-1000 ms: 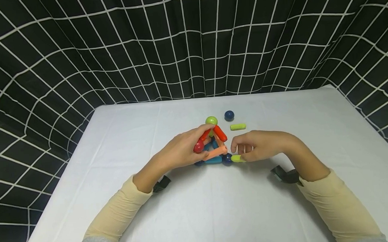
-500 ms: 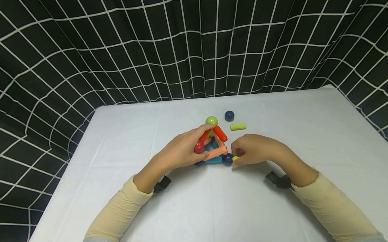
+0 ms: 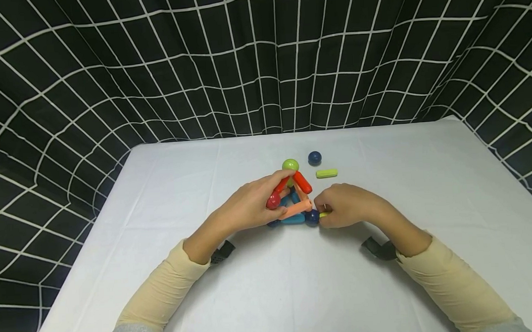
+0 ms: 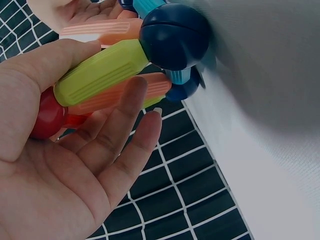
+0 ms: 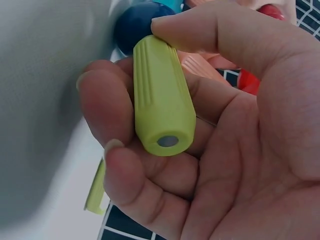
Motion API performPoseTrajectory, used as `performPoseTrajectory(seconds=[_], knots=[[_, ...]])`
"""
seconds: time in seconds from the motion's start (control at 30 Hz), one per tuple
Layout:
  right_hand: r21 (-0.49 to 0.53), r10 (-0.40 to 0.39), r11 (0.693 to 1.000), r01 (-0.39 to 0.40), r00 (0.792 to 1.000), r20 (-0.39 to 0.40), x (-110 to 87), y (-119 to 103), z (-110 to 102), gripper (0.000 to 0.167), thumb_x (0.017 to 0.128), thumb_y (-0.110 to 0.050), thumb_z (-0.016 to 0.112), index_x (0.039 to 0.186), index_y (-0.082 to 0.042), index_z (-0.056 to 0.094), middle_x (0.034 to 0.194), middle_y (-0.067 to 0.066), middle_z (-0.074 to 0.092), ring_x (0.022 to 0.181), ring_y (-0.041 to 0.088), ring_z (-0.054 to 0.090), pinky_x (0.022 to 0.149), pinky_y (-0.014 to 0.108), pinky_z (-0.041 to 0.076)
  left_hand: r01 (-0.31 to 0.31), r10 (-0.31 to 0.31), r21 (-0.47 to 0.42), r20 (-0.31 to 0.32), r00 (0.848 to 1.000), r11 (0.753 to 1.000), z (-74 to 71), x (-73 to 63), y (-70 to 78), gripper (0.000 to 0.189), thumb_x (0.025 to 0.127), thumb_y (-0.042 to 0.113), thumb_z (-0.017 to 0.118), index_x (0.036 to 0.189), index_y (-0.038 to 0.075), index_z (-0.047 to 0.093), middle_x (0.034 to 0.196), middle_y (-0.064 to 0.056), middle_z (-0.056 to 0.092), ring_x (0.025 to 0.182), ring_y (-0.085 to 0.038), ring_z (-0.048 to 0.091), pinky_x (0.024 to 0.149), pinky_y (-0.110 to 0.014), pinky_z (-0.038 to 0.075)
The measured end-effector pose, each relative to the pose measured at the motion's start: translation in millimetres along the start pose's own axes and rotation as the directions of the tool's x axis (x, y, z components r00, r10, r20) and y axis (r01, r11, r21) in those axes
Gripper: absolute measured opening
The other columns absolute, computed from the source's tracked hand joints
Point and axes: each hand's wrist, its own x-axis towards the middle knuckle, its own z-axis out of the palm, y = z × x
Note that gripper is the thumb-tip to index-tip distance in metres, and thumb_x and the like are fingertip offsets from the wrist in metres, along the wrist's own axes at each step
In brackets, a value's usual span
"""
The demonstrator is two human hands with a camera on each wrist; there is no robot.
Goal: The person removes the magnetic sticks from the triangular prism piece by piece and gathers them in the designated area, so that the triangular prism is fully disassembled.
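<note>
A white table [image 3: 294, 293] carries all the pieces. The left hand [image 3: 249, 201] is half closed, with thumb and fingers around the upper part of a frame [image 3: 295, 210] of coloured rods and balls, standing on the table. The right hand [image 3: 350, 204] is curled and pinches a green rod [image 5: 162, 95], its far end at the frame's dark blue corner ball [image 3: 312, 218]. Farther back lie a loose green rod [image 3: 326, 174] and a loose blue ball [image 3: 314, 158].

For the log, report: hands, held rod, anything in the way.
Left hand holds rod frame; right hand pinches lime rod. Rod's far end at dark blue ball, contact unclear. Nothing seen blocking; loose navy ball farther off.
</note>
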Motion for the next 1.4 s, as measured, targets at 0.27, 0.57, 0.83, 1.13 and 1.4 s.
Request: performPoseTrajectory(seconds=[0.27,0.57,0.83,1.13,1.4], knots=[[0.011,0.024,1.000,-0.024,1.000,0.018,0.2,0.7,0.0,0.015,0.077,-0.008,0.067,0.066,-0.016,0.060,0.056,-0.007,0.045,0.050,0.010,0.043,0.050,0.026,0.030,0.016,-0.016,0.000,0.002,1.000,1.000,0.8,-0.5,0.5,0.077,0.083,0.013,0.079,0.150,0.018,0.040,0.098,0.005,0.057,0.089,-0.011,0.056,0.078,-0.025,0.051],[0.056,0.072,0.995,-0.078,0.991,0.109,-1.1,4.2,-2.9,0.007,0.084,-0.007,0.065,0.080,-0.012,0.066,0.062,-0.004,0.050,0.055,0.012,0.047,0.054,0.028,0.036,0.009,-0.009,0.008,0.005,1.000,1.000,0.9,-0.7,0.3,0.078,0.083,0.014,0.079,0.150,0.019,0.039,0.099,0.005,0.057,0.089,-0.010,0.055,0.077,-0.024,0.050],[0.059,0.046,0.997,-0.053,0.993,0.111,-4.6,4.5,-8.5,0.007,0.088,-0.006,0.067,0.094,-0.009,0.069,0.068,-0.003,0.052,0.061,0.013,0.049,0.059,0.029,0.039,-0.003,0.003,0.018,0.005,1.000,1.000,0.5,-0.7,0.6,0.077,0.083,0.015,0.078,0.149,0.019,0.039,0.097,0.007,0.055,0.087,-0.009,0.054,0.074,-0.023,0.049],[0.024,0.095,0.995,-0.095,0.995,0.004,-4.5,8.6,-14.6,0.016,0.090,-0.002,0.068,0.105,-0.007,0.070,0.076,0.000,0.055,0.071,0.017,0.051,0.066,0.033,0.044,-0.012,0.012,0.005,0.005,1.000,1.000,0.6,-1.2,-1.0,0.078,0.083,0.014,0.079,0.150,0.019,0.039,0.105,0.000,0.060,0.090,-0.010,0.054,0.075,-0.025,0.050],[0.018,0.147,0.989,-0.146,0.986,-0.083,0.7,18.1,-15.1,0.016,0.087,0.001,0.064,0.100,-0.005,0.070,0.080,0.002,0.058,0.077,0.021,0.053,0.071,0.037,0.044,-0.024,0.024,0.010,0.000,1.000,1.000,0.9,-2.2,-2.4,0.077,0.084,0.014,0.078,0.150,0.021,0.039,0.111,0.000,0.061,0.090,-0.010,0.053,0.074,-0.027,0.049]])
